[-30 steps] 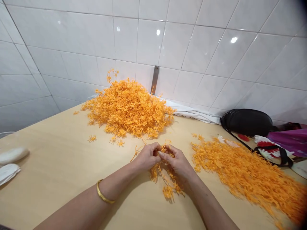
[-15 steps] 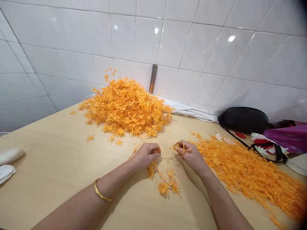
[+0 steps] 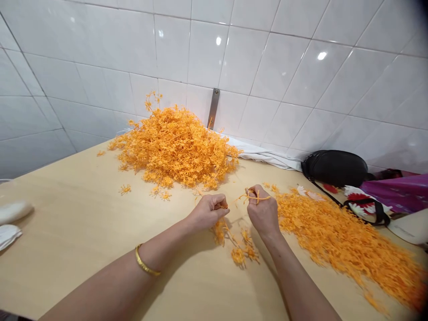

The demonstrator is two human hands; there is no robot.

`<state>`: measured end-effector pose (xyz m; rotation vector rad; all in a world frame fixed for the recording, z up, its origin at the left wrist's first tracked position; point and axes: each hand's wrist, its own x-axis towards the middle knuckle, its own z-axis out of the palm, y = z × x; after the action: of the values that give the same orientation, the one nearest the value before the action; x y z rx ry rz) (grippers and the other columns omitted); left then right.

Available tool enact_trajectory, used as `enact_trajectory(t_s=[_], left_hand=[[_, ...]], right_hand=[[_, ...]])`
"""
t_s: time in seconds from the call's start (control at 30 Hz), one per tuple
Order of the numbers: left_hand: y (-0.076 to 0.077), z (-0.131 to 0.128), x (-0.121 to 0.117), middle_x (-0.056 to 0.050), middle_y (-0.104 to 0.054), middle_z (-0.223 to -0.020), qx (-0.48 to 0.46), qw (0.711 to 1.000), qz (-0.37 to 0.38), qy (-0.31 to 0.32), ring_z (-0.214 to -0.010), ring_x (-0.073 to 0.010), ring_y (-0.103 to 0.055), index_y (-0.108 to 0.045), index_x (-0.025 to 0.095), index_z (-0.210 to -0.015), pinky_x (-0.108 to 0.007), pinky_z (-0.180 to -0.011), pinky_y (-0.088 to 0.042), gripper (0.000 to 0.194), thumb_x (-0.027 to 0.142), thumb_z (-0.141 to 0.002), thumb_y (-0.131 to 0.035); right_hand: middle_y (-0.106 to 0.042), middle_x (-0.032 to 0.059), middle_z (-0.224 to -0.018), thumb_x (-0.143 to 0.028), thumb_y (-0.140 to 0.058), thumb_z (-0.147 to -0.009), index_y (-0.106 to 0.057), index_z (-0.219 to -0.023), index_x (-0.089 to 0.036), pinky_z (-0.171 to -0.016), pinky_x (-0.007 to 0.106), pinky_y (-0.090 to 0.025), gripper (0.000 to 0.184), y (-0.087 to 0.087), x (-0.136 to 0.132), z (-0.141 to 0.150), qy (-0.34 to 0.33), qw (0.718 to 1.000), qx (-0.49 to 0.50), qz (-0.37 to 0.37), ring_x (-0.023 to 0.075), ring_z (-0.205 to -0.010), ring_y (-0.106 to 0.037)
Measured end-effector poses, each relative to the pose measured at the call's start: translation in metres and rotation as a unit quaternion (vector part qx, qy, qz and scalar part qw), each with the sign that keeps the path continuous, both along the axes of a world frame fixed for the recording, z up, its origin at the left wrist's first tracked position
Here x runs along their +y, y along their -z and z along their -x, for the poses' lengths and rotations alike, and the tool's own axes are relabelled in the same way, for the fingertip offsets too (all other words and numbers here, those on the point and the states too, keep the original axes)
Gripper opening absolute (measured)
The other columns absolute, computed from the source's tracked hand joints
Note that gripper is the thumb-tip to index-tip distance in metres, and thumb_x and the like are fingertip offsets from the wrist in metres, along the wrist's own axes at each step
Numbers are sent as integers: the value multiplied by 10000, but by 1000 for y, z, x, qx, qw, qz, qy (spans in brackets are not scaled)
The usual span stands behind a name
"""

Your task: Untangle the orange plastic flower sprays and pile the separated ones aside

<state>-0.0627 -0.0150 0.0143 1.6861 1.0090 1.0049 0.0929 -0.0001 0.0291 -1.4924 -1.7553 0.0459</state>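
My left hand [image 3: 207, 212], with a gold bangle on its wrist, is closed in a pinch on a branched orange plastic flower sprig [image 3: 238, 256]. The sprig's fringed heads hang below the fingers, over the table. To the right, my right hand [image 3: 263, 208] is closed on a thin orange plastic stem piece [image 3: 259, 197], whose ends stick out past the fingers. A gap separates the two hands. Beyond them rises a tall heap of orange flower sprigs [image 3: 177, 149]. Right of my right hand spreads a low pile of loose orange stem pieces [image 3: 337, 232].
The pale wooden table [image 3: 83, 214] meets a white tiled wall. A black bag [image 3: 336, 167] with a strap, red and white artificial petals [image 3: 361, 198] and a purple bag [image 3: 397, 191] lie at the right. White items [image 3: 13, 213] sit at the left edge.
My right hand has turned and lifted slightly, its fingers curling tighter round the stem piece. My left hand and the hanging sprig have shifted a little to the right.
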Motion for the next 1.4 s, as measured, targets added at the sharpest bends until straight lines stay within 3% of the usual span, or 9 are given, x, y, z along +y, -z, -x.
enact_trajectory(t_s=[0.2, 0.37, 0.5, 0.67, 0.73, 0.83, 0.97, 1.23, 1.4], left_hand=[[-2, 1, -1, 59, -349, -491, -13, 1000, -17, 16, -463, -46, -312, -398, 148, -531, -182, -443, -230, 160, 190, -646, -502], [2, 9, -5, 69, -318, -437, 8, 1000, -8, 24, -423, -47, -279, -389, 158, -523, -188, -419, -211, 169, 190, -649, -497], [7, 12, 0, 62, -342, -472, 20, 999, -20, -23, -455, -56, -311, -392, 158, -538, -192, -444, -245, 198, 241, -668, -516], [11, 14, 5, 35, -425, -539, 69, 995, -63, -46, -522, -79, -392, -471, 145, -594, -205, -495, -296, 166, 268, -703, -497], [11, 15, 5, 19, -471, -583, 93, 990, -84, -58, -553, -92, -424, -512, 140, -650, -215, -519, -317, 141, 269, -707, -501], [10, 16, 5, -6, -522, -658, 127, 981, -123, -76, -621, -114, -470, -534, 140, -718, -231, -573, -346, 124, 259, -717, -501], [7, 16, 5, -42, -561, -770, 156, 969, -162, -100, -711, -133, -506, -547, 139, -817, -252, -661, -375, 165, 248, -772, -433], [-3, 15, -3, -107, -517, -1037, 118, 913, -330, -209, -1013, -175, -438, -507, 157, -979, -302, -865, -339, 213, 201, -810, -384], [-5, 10, -14, -34, -525, -660, 153, 920, -335, -134, -684, -133, -469, -541, 164, -767, -252, -655, -367, 160, 199, -800, -388]], right_hand=[[-474, -3, -542, -254, -383, -761, -454, -648, -201, -504, 242, -242, 144, -2, 7, -6, 63, 997, 33, 15, 137, -511, -394], [-397, -3, -512, -258, -401, -742, -397, -576, -210, -503, 263, -221, 173, -14, 14, -54, 250, 965, 66, -36, 146, -498, -327], [-385, 12, -479, -378, -368, -782, -398, -493, -212, -492, 278, -210, 334, -13, 9, -64, 216, 976, -36, 12, 150, -482, -327], [-511, 133, -856, -220, -486, -678, -586, -735, -176, -575, 326, -282, 123, -1, 7, -52, 228, 955, -189, 23, 243, -758, -460], [-520, 125, -875, -189, -459, -694, -583, -755, -172, -622, 340, -306, 139, -1, 6, -47, 161, 970, -182, 3, 242, -806, -461], [-551, 52, -733, -244, -430, -745, -556, -674, -185, -634, 288, -345, 156, -6, -3, -36, -81, 989, -94, 76, 171, -709, -486], [-566, -1, -711, -289, -530, -675, -562, -717, -201, -586, 238, -353, 102, -9, -18, -17, -290, 928, -54, 229, 140, -663, -482], [-497, -29, -538, -196, -397, -733, -543, -590, -175, -494, 214, -290, 205, 6, -14, -6, -260, 938, 5, 228, 101, -513, -415], [-456, -30, -471, -292, -440, -751, -479, -510, -162, -450, 214, -272, 276, 6, -7, -9, -192, 951, 149, 192, 81, -442, -368]])
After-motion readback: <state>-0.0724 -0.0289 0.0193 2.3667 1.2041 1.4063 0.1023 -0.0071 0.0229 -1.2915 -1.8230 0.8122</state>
